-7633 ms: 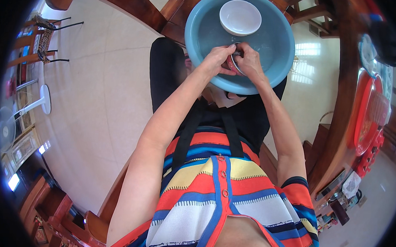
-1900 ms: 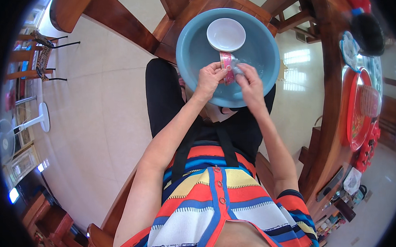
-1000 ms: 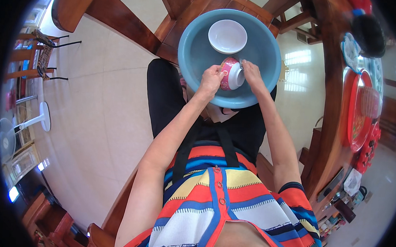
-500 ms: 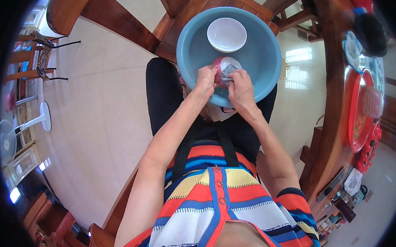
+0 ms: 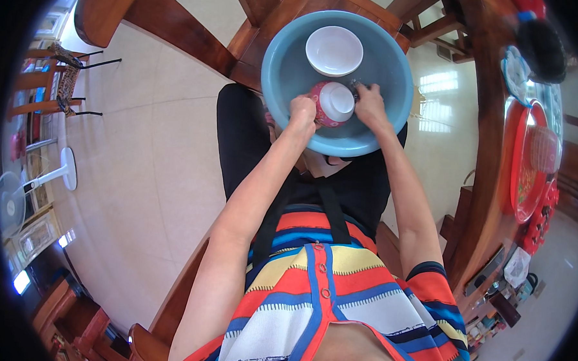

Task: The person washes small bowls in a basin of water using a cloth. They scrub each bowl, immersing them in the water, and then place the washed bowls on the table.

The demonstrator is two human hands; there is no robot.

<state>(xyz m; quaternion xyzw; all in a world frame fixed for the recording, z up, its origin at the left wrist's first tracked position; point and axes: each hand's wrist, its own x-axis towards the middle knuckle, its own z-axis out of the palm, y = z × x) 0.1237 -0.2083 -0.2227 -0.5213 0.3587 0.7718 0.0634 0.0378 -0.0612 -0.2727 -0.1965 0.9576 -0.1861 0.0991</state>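
My left hand (image 5: pixel 303 113) is closed on the rim side of a red-patterned bowl (image 5: pixel 331 105), tipped so its white base faces up and to the right. My right hand (image 5: pixel 371 105) is just right of the bowl, apart from it, with fingers closed around a dark grey scrubbing pad (image 5: pixel 353 88), mostly hidden by the fingers. Both hands are inside a round blue basin (image 5: pixel 273 63) that holds some water. Farther back in the basin sits a plain white bowl (image 5: pixel 334 50), its opening upward.
The basin rests on a wooden chair seat (image 5: pixel 339 1) before my knees. To the right runs a wooden table (image 5: pixel 487 157) with a red tray (image 5: pixel 521 161), a clear plastic container (image 5: pixel 543 148) and a cloth (image 5: pixel 515 73). A white fan (image 5: pixel 64 169) stands far left on the tiled floor.
My right hand has moved right, off the bowl's base, taking the grey scrubbing pad with it. The white base is now uncovered. My left hand keeps its hold.
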